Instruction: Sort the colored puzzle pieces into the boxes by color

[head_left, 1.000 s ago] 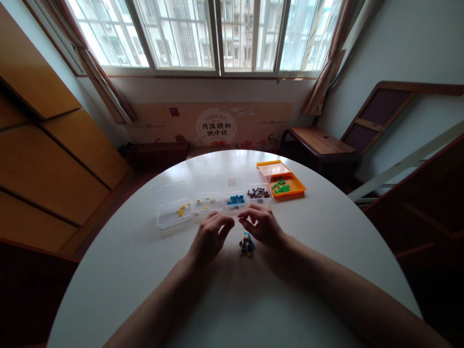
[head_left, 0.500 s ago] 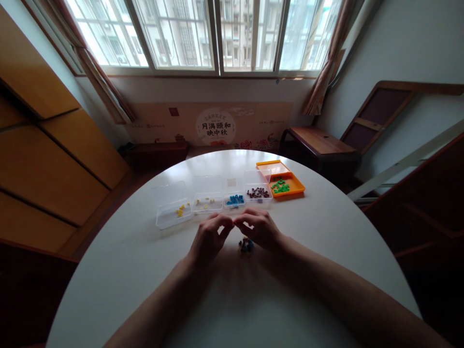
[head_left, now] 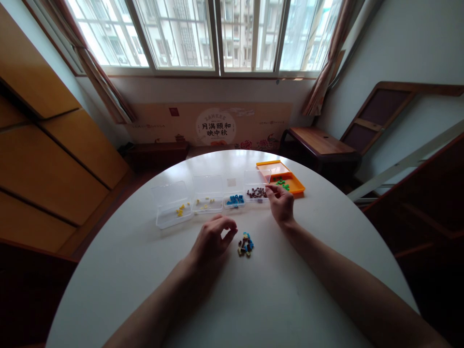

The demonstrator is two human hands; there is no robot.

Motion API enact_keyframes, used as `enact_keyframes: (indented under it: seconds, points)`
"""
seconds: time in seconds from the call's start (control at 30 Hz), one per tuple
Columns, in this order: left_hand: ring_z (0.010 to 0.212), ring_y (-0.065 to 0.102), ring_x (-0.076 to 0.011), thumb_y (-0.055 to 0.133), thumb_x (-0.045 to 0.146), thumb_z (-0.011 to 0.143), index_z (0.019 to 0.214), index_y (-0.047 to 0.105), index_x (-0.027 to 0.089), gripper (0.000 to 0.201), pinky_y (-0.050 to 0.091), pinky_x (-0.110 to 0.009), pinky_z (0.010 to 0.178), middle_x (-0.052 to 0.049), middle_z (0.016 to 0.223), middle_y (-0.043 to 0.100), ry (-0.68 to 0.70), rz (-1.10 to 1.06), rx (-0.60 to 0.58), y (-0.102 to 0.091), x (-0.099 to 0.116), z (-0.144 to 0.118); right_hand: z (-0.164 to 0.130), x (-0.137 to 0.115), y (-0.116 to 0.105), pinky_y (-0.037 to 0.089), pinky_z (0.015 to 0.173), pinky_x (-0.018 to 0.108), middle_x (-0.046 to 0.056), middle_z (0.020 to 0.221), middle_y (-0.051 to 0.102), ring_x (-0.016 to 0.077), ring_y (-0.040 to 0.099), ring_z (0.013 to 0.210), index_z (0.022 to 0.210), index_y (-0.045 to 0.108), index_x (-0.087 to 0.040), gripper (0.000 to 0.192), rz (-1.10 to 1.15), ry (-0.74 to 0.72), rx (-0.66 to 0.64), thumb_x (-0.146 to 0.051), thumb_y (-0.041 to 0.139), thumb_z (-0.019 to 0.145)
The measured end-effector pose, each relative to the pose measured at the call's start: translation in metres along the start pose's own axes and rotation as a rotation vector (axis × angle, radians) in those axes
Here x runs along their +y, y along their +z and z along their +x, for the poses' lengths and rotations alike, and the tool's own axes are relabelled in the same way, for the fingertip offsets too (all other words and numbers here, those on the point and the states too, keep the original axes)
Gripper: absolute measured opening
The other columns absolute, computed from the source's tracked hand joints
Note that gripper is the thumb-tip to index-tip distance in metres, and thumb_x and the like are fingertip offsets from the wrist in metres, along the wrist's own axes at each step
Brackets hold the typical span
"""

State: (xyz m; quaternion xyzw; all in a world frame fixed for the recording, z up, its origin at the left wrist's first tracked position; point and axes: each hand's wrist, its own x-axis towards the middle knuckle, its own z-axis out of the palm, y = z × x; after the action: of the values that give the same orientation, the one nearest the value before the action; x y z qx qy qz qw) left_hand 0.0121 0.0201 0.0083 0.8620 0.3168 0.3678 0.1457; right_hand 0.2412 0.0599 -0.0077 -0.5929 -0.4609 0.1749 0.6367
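My left hand point(head_left: 213, 238) hovers just left of a small pile of mixed brown, blue and cream building blocks point(head_left: 246, 244). Its thumb and fingers come together at the tips; whatever they may hold is too small to make out. At the right edge of the clear box point(head_left: 258, 200) with brown blocks point(head_left: 255, 193) is my right hand point(head_left: 282, 202), fingers closed in a pinch. I cannot tell what, if anything, is in that pinch. It partly covers the orange case point(head_left: 297, 183), where green blocks point(head_left: 282, 183) lie.
Left of the brown blocks stand open clear boxes: one with blue blocks point(head_left: 235, 200), one with cream blocks point(head_left: 205, 201), one with yellow blocks point(head_left: 181, 210). All are on a round white table point(head_left: 137, 270). A wooden chair point(head_left: 322, 141) stands beyond its far right edge.
My right hand has left my left hand and moved away to the right, to the boxes of brown and green blocks. The mixed pile is now uncovered. My left hand has barely moved.
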Motion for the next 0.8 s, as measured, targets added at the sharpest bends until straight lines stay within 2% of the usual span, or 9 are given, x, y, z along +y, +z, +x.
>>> enact_keyframes:
  seconds: [0.17,0.3,0.4,0.67,0.8]
  points:
    - [0.079,0.058,-0.0164,0.050,0.002,0.077,0.083,0.061,0.017,0.019,0.049,-0.028,0.072,-0.003,0.080,0.066,-0.012,-0.004,-0.068,-0.001,0.000,0.000,0.001,0.007,-0.003,0.047,0.058,0.027,0.007,0.078,0.070,0.0140,0.055,0.058,0.088,0.071,-0.012,0.030,0.048,0.054,0.011,-0.038,0.062,0.076]
    - [0.090,0.056,-0.0193,0.051,0.000,0.072,0.094,0.067,0.021,0.033,0.048,-0.033,0.082,-0.005,0.093,0.065,0.031,0.011,-0.213,-0.002,0.003,0.001,-0.008,0.000,-0.002,0.046,0.057,0.027,0.004,0.073,0.069,0.0131,0.052,0.055,0.085,0.071,-0.014,0.025,0.013,-0.003,-0.027,-0.036,0.062,0.076]
    - [0.090,0.055,-0.0190,0.053,0.000,0.072,0.098,0.070,0.025,0.039,0.048,-0.033,0.083,-0.005,0.096,0.064,0.074,0.024,-0.289,-0.001,0.003,0.001,-0.013,-0.006,-0.001,0.045,0.057,0.026,0.004,0.072,0.068,0.0124,0.051,0.054,0.084,0.071,-0.014,0.024,-0.014,-0.054,-0.055,-0.035,0.061,0.077]
    - [0.087,0.055,-0.0182,0.061,0.011,0.077,0.091,0.071,0.024,0.021,0.048,-0.033,0.083,-0.005,0.091,0.063,0.067,-0.041,-0.296,-0.004,0.007,0.003,-0.015,-0.005,-0.001,0.046,0.057,0.026,0.003,0.074,0.068,0.0122,0.051,0.054,0.084,0.071,-0.016,0.022,-0.027,-0.093,-0.075,-0.034,0.060,0.079]
    - [0.082,0.055,-0.0177,0.060,0.013,0.079,0.083,0.070,0.023,0.014,0.048,-0.030,0.077,-0.005,0.086,0.064,0.067,-0.049,-0.288,-0.004,0.009,0.004,-0.018,-0.004,-0.001,0.046,0.058,0.027,0.004,0.077,0.068,0.0126,0.051,0.056,0.084,0.071,-0.017,0.019,-0.039,-0.148,-0.101,-0.032,0.059,0.081]
